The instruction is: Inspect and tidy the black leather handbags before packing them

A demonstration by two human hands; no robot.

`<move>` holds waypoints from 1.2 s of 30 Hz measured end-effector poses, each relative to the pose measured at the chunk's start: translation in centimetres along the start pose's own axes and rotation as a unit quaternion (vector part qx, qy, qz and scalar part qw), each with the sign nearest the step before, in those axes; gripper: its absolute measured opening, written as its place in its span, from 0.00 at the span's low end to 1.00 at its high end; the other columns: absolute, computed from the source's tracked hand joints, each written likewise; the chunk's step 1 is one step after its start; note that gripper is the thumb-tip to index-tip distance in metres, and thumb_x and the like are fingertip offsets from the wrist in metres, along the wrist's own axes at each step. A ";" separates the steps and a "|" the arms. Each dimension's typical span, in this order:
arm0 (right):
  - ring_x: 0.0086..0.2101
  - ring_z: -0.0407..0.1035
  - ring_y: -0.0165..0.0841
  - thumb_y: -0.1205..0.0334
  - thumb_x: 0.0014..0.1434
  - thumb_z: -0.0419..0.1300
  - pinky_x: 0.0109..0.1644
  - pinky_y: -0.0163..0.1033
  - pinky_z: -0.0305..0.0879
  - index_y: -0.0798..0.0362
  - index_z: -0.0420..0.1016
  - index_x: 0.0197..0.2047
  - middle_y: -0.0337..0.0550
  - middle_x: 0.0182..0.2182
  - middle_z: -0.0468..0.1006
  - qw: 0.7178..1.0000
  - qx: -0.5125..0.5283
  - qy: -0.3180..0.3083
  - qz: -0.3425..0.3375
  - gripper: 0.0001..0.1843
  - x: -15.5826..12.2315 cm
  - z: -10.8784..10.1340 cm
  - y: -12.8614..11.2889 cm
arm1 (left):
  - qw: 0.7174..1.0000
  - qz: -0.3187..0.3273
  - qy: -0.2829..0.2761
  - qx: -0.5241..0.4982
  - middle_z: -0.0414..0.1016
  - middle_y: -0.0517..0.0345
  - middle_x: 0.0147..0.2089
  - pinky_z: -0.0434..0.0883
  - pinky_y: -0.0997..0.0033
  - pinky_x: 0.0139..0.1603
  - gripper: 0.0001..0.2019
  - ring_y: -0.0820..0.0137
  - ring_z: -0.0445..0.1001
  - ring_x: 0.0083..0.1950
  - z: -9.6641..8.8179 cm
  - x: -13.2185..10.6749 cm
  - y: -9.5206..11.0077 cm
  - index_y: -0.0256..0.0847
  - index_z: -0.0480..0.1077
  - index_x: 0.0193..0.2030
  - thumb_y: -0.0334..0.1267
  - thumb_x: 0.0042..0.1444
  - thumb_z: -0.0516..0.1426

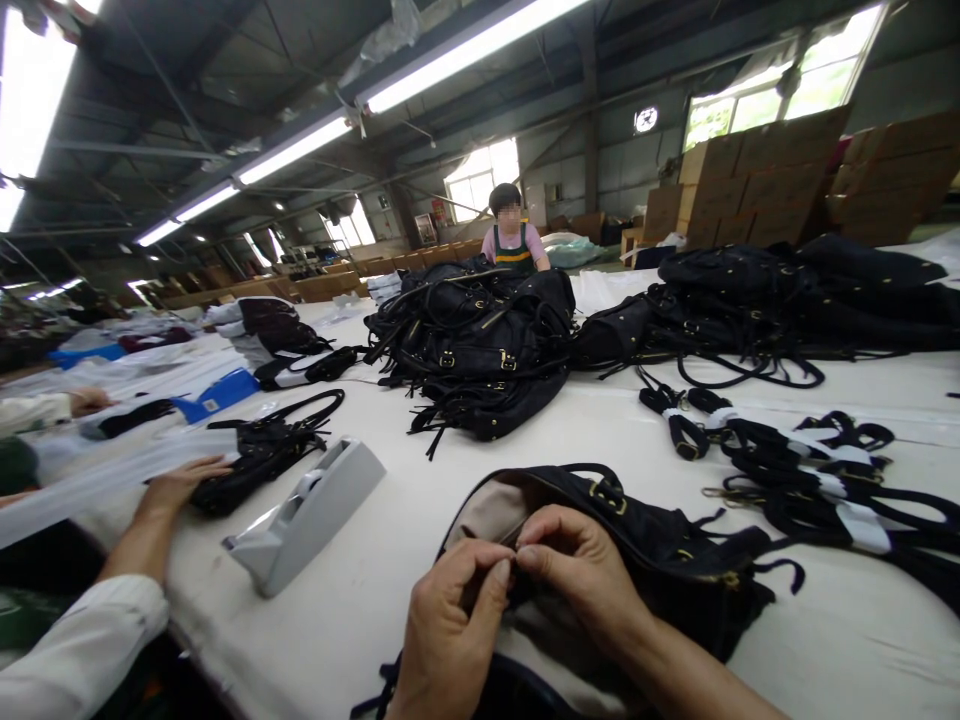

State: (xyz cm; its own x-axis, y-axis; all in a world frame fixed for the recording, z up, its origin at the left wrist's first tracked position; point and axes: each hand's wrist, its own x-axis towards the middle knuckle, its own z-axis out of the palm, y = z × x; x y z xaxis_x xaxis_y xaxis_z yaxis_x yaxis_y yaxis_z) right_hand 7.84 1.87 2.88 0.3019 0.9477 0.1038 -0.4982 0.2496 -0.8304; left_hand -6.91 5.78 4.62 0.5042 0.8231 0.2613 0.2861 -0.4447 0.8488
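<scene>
head view: the bag point(660, 530) lies at five o'clock from the middle of the frame, on the white table point(390, 540), its mouth open and its pale lining point(484, 515) showing. over that mouth the left hand point(457, 610) and the right hand point(585, 570) meet, thumb and forefinger of each pinched, their tips together; what sits between them, if anything, is too small to make out. the step in hand looks like fine fingertip work at the opening, with neither hand propping up the body. as i judge it, the next move calls for a light, steady pinch and little pull, since the soft bag could slump or slide under the wrists. from the bag, straps point(810, 470) lie bundled at two o'clock, a pile of bags point(480, 340) sits at eleven, and a dispenser point(307, 520) stands near nine. past it, also near nine, a co-worker's hand point(176, 490) reaches to a smaller bag point(262, 450), well apart from this work.
</scene>
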 end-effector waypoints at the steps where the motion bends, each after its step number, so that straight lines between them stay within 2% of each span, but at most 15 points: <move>1: 0.25 0.68 0.27 0.61 0.40 0.74 0.30 0.30 0.65 0.55 0.76 0.24 0.38 0.23 0.74 1.000 -0.002 -0.001 0.001 0.12 0.0 0.0 0.0 | 1.000 0.001 0.001 0.004 0.75 0.59 0.34 0.73 0.75 0.38 0.09 0.72 0.74 0.34 0.0 0.0 0.1 0.42 0.74 0.40 0.42 0.60 0.55; 6: 0.25 0.66 0.26 0.64 0.40 0.73 0.30 0.30 0.64 0.55 0.77 0.23 0.37 0.23 0.73 1.000 -0.009 -0.001 -0.012 0.09 0.0 -0.2 0.4 | 1.000 0.014 -0.010 0.018 0.73 0.61 0.31 0.72 0.76 0.38 0.09 0.73 0.74 0.33 -0.1 0.2 0.4 0.42 0.75 0.38 0.42 0.60 0.55; 11: 0.26 0.67 0.27 0.65 0.41 0.72 0.31 0.30 0.64 0.54 0.78 0.23 0.38 0.23 0.73 0.999 -0.032 -0.007 -0.024 0.07 0.0 -0.4 0.8 | 1.000 -0.002 -0.001 0.001 0.74 0.62 0.31 0.71 0.76 0.37 0.08 0.73 0.73 0.33 0.0 0.0 0.2 0.43 0.74 0.38 0.42 0.60 0.55; 16: 0.28 0.68 0.28 0.65 0.46 0.71 0.33 0.30 0.65 0.52 0.79 0.25 0.38 0.25 0.74 0.991 -0.104 -0.010 -0.086 0.05 -0.2 -0.4 0.9 | 1.000 -0.023 0.002 -0.014 0.74 0.62 0.30 0.70 0.76 0.35 0.10 0.73 0.72 0.32 0.1 -0.2 0.2 0.42 0.74 0.38 0.44 0.60 0.55; 23: 0.30 0.70 0.30 0.62 0.58 0.63 0.36 0.33 0.66 0.53 0.78 0.31 0.41 0.28 0.75 0.959 -0.211 -0.045 -0.183 0.05 -0.7 -0.4 0.6 | 0.999 -0.032 0.021 -0.017 0.73 0.61 0.29 0.69 0.76 0.34 0.10 0.72 0.71 0.31 0.1 0.0 0.3 0.42 0.75 0.36 0.44 0.59 0.55; 27: 0.29 0.68 0.28 0.64 0.59 0.62 0.34 0.32 0.64 0.54 0.74 0.29 0.39 0.26 0.73 0.948 -0.236 -0.042 -0.208 0.07 -0.7 -0.4 0.3 | 1.000 -0.016 0.012 0.001 0.73 0.62 0.29 0.68 0.76 0.35 0.10 0.73 0.71 0.31 0.1 0.0 0.2 0.42 0.74 0.33 0.43 0.60 0.55; 31: 0.29 0.67 0.28 0.67 0.60 0.60 0.34 0.32 0.63 0.54 0.73 0.31 0.39 0.26 0.73 0.913 -0.299 -0.073 -0.268 0.06 -0.5 -0.6 0.0 | 1.000 -0.019 -0.005 0.012 0.72 0.62 0.28 0.66 0.76 0.34 0.12 0.73 0.70 0.30 0.1 0.0 0.2 0.42 0.72 0.29 0.43 0.60 0.54; 36: 0.28 0.66 0.28 0.71 0.61 0.56 0.31 0.31 0.62 0.54 0.71 0.32 0.40 0.26 0.70 0.874 -0.362 -0.104 -0.306 0.07 -0.5 -1.1 0.2 | 0.998 -0.058 -0.021 -0.004 0.72 0.62 0.26 0.66 0.75 0.33 0.12 0.73 0.69 0.29 0.3 0.2 0.3 0.41 0.73 0.31 0.44 0.59 0.54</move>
State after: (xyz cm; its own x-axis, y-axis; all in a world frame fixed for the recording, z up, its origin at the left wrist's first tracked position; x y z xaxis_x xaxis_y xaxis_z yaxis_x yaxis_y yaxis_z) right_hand 8.49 1.19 2.00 0.1391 0.7159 0.6842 0.3732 0.6021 -0.7058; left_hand -6.50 5.72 4.84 0.5023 0.8530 0.1420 0.3374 -0.3445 0.8760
